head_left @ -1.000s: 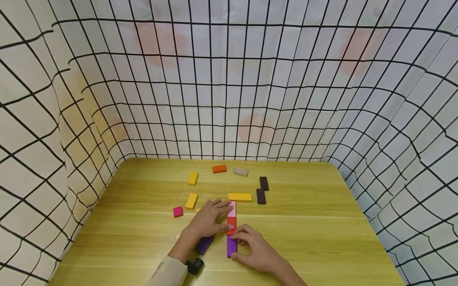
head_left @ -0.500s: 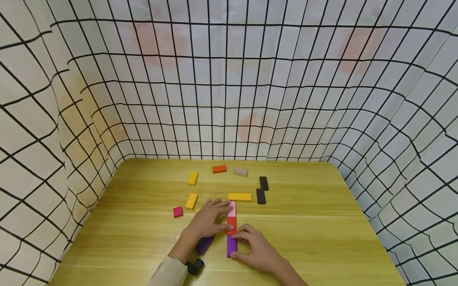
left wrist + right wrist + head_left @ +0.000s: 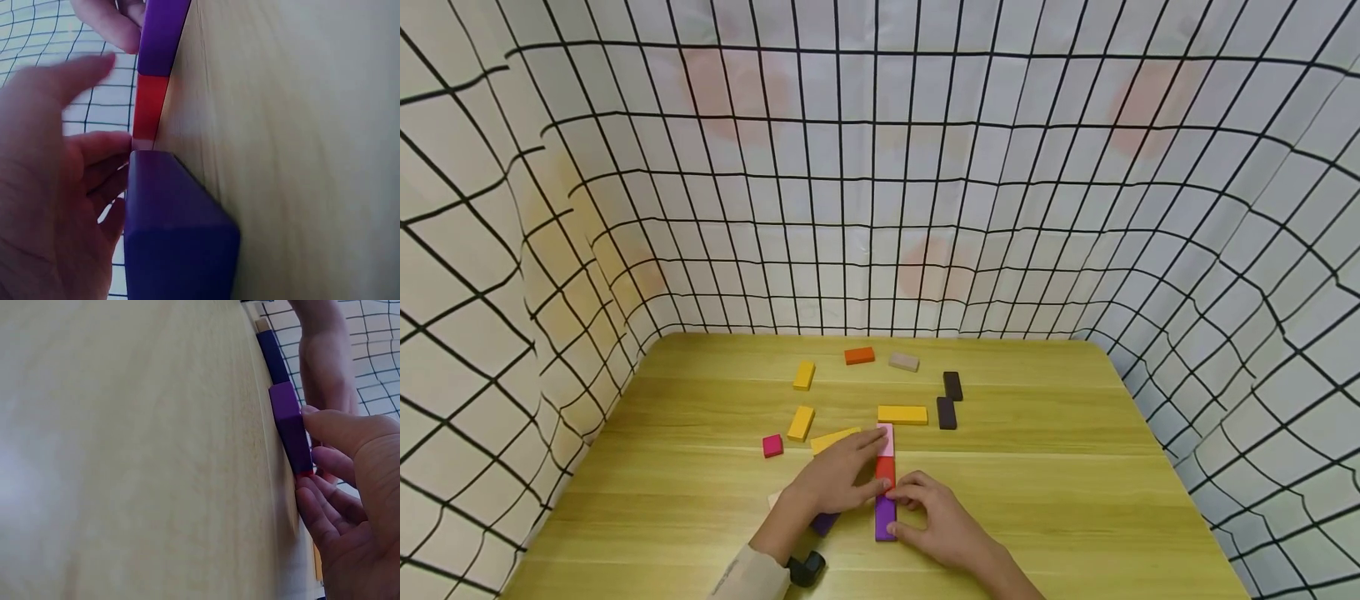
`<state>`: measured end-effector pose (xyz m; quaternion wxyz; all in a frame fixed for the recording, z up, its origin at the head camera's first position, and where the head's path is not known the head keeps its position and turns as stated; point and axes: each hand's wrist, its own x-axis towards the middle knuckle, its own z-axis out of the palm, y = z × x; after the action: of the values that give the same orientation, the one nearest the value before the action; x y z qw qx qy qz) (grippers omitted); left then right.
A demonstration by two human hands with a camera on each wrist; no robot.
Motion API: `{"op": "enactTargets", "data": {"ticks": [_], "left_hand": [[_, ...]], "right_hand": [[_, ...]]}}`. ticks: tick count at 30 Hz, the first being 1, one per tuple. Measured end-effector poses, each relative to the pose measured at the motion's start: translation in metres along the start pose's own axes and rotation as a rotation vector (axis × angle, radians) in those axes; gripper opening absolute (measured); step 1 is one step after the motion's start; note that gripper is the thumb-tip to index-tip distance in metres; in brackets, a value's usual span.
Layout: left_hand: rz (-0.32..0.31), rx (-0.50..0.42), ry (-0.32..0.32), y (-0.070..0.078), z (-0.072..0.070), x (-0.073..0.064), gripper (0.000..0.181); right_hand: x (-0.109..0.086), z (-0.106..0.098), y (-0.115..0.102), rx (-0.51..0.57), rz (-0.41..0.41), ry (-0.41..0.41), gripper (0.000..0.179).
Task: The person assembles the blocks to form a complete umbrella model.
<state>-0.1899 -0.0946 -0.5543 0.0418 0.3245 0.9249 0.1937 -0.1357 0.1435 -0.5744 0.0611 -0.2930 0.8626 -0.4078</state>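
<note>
Three blocks lie end to end in a straight row: pink, red and purple. A long yellow block lies crosswise at the far end. My left hand spreads along the row's left side, fingertips at the pink block and thumb over the red one. My right hand holds the purple block from the right, its thumb near the close end, fingers bent by the red joint. A darker purple block looms close in the left wrist view, partly hidden under my left forearm in the head view.
Two black blocks lie right of the yellow crosspiece. Farther back are an orange block and a beige block. Yellow blocks and a small crimson block lie to the left. Black wire mesh surrounds the table.
My left hand has shifted slightly toward me, its thumb sliding down the red block, uncovering more of a yellow block behind it. My right hand stays nearly still on the purple block.
</note>
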Motion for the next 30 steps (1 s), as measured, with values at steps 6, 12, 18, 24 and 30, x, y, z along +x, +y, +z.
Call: {"op": "enactTargets", "data": {"ticks": [6,12,18,24,30], "left_hand": [[0.008,0.01,-0.053,0.003,-0.001,-0.004,0.115],[0.003,0.07,-0.073,0.004,0.001,-0.006,0.14],[0.007,0.077,-0.071,0.004,0.002,-0.006,0.139],[0.032,0.109,-0.045,0.002,0.002,-0.006,0.134],[0.014,0.101,-0.042,0.002,0.001,-0.006,0.134]], "right_hand": [[0.001,0.0,0.0,0.01,0.0,0.016,0.037],[0.002,-0.001,-0.001,0.028,0.008,0.02,0.036],[0.004,-0.005,-0.002,0.045,0.038,-0.009,0.037],[0.013,-0.015,0.003,0.05,0.036,-0.004,0.035],[0.028,-0.034,0.015,-0.015,0.05,0.063,0.034]]}}
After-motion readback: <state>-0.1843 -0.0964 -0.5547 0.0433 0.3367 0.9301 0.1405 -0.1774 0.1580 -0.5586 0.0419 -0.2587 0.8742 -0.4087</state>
